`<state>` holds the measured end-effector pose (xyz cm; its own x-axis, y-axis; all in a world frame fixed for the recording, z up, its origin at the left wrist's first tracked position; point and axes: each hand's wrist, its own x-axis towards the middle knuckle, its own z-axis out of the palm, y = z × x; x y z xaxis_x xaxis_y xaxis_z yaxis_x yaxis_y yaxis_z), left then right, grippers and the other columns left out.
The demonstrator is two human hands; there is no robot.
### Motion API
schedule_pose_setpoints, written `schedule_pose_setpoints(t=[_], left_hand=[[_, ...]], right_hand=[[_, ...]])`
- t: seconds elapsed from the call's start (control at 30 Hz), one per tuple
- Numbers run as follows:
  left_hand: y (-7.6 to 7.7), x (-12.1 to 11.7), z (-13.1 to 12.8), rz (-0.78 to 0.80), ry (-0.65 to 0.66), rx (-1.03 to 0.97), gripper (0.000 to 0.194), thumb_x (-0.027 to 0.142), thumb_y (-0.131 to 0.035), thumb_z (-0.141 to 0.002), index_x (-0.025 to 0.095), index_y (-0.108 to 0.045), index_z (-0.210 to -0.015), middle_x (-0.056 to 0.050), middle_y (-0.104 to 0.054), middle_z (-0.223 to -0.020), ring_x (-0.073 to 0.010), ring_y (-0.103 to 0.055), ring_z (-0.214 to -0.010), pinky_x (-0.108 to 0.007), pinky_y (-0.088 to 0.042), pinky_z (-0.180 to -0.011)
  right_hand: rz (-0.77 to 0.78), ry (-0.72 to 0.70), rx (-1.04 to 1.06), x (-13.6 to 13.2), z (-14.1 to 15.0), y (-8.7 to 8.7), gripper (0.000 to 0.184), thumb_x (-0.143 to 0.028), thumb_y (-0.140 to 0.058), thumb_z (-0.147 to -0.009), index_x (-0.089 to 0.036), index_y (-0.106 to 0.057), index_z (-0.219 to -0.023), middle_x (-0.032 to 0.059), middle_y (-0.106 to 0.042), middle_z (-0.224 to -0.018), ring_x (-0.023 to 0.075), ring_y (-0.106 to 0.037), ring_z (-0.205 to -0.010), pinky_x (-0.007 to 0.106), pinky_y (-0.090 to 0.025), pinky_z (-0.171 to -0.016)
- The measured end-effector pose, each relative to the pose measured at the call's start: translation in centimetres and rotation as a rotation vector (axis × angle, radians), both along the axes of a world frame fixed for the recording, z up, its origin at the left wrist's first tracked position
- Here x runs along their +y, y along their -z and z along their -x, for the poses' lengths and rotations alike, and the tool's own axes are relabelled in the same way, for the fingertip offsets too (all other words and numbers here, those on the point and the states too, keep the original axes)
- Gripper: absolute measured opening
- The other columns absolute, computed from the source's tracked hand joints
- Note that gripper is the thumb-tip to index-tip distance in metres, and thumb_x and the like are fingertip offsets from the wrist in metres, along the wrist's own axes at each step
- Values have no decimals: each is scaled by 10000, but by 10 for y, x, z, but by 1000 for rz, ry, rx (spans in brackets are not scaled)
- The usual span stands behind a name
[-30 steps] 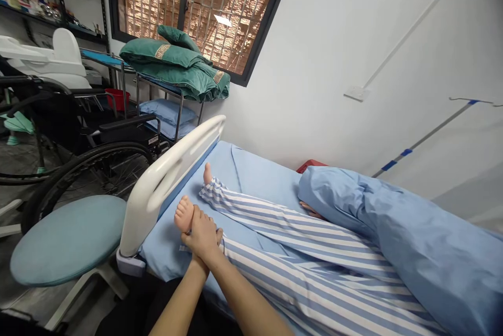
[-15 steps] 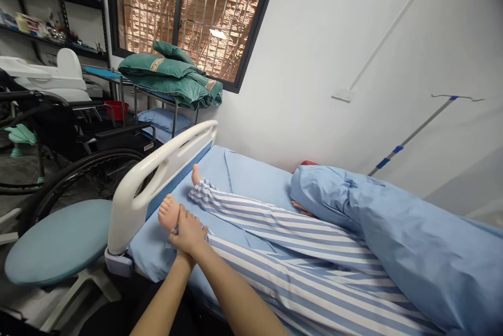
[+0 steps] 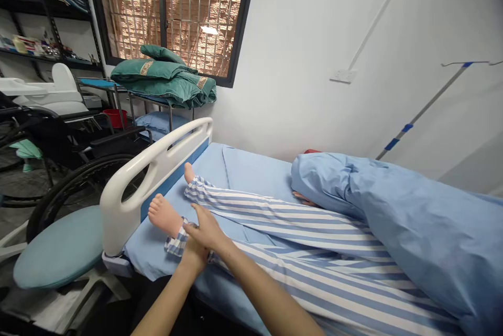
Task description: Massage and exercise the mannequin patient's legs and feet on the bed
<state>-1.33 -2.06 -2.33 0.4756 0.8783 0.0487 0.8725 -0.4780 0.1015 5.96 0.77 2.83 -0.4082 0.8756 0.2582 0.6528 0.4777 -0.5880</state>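
Note:
A figure lies on the bed in blue-and-white striped pyjamas, with a blue sheet (image 3: 393, 210) over the upper body. Its bare near foot (image 3: 165, 215) points left, and the far foot (image 3: 189, 172) stands beyond it. My right hand (image 3: 207, 231) lies with extended fingers on the near shin, just past the checked trouser cuff (image 3: 176, 242). My left hand (image 3: 194, 257) sits under and behind my right hand, against the lower leg, with its fingers hidden. The striped trouser leg (image 3: 314, 278) runs away to the right.
A white bed rail (image 3: 157, 165) stands left of the feet, beyond it a teal stool (image 3: 58, 247) and a wheelchair (image 3: 78, 184). A trolley (image 3: 163, 103) holds green bundles (image 3: 163, 82) and a blue pillow (image 3: 159, 123). A drip pole (image 3: 424, 110) leans at right.
My hands have slid from the ankle up the shin, baring the ankle and showing the checked cuff. The camera view has shifted, moving the room left and lower in the frame.

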Motion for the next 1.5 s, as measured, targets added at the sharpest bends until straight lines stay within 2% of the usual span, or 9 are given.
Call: schedule_pose_setpoints(t=[0.17,0.3,0.5,0.6,0.73,0.87,1.07,1.3,1.5], left_hand=[[2,-3,-4,-48,-42,-33,640,140,-512,-614,131,-425,-1248,-132,-515,-1169,-299,-436,-1079,-470,-260,-987],[3,1,-5,6,-63,-60,677,161,-508,-615,162,-377,-1280,-121,-490,-1196,-284,-396,-1121,-476,-218,-1009],[5,9,-6,152,-62,-97,690,264,-542,-607,159,-391,-1272,-134,-449,-1257,-322,-375,-1144,-503,-198,-1020],[3,11,-5,152,-45,-122,622,244,-513,-612,158,-432,-1223,-129,-481,-1201,-309,-411,-1086,-502,-234,-997],[3,13,-2,146,-13,-130,584,215,-510,-583,168,-475,-1164,-112,-517,-1120,-290,-433,-1023,-484,-292,-952],[5,11,-2,99,-27,-107,684,216,-540,-554,187,-425,-1228,-103,-487,-1189,-302,-414,-1067,-498,-250,-989],[2,-1,4,48,-94,-86,707,236,-569,-585,205,-401,-1271,-116,-461,-1245,-324,-367,-1172,-514,-203,-1028],[3,1,50,-162,-172,14,730,210,-557,-636,236,-326,-1328,-123,-243,-1438,-355,-82,-1332,-569,-85,-1043],[-3,14,47,-69,-85,77,555,150,-470,-668,133,-462,-1223,-148,-479,-1262,-289,-360,-1219,-507,-142,-1059]], right_hand=[[26,59,-37,54,-13,-6,673,-366,-576,-699,-125,-349,-1285,126,-466,-1272,238,-433,-1160,357,-347,-950],[25,113,-167,105,-12,-4,749,-395,-619,-652,-100,-346,-1284,152,-454,-1275,268,-415,-1169,368,-337,-946],[-100,149,-171,175,22,-13,814,-491,-574,-684,-83,-276,-1323,156,-386,-1339,250,-348,-1230,329,-288,-981],[57,146,-230,193,37,-4,825,-544,-600,-641,-135,-310,-1297,126,-465,-1273,237,-449,-1148,303,-369,-881],[287,208,-401,187,35,22,713,-507,-681,-555,-148,-472,-1135,116,-616,-1029,255,-595,-917,307,-422,-720],[282,261,-513,161,20,32,651,-422,-735,-507,-164,-517,-1064,135,-628,-1003,286,-596,-923,345,-410,-750],[196,240,-575,121,20,22,628,-314,-753,-489,-176,-526,-1058,136,-635,-1012,298,-583,-958,369,-399,-784],[138,188,-606,107,12,3,564,-336,-711,-550,-187,-530,-1064,128,-641,-1004,271,-596,-925,355,-412,-759],[68,158,-624,94,2,16,476,-256,-701,-546,-175,-563,-993,127,-642,-964,285,-581,-939,375,-402,-787]])
